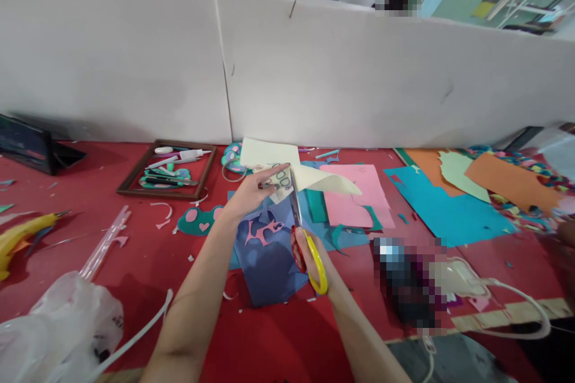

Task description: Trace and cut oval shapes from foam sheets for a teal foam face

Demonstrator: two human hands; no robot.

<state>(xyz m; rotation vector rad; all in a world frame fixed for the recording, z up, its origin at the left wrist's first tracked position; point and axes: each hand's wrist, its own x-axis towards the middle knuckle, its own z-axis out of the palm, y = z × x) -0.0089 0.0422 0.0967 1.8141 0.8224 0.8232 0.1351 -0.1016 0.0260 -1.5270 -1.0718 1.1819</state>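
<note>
My left hand [251, 191] grips a cream sheet of paper [332, 179] that has rounded outlines drawn on it. In my right hand [314, 257] is a pair of scissors [318, 263] with one yellow and one red handle. Their blades reach up to the cream paper beside the drawn outlines, and part of the sheet curls away to the right of them. Beneath my hands lie dark blue sheets [269, 269] with a pink cut-out scrap [264, 232] on top. A pink sheet [354, 191] lies to the right.
At the left are a wooden frame [202, 182] holding pens and cutters, a yellow glue gun [22, 236], clear glue sticks [104, 244] and a plastic bag [67, 311]. Turquoise paper [444, 203] and orange paper [507, 182] lie right. A white partition [359, 72] stands behind; people are beyond it.
</note>
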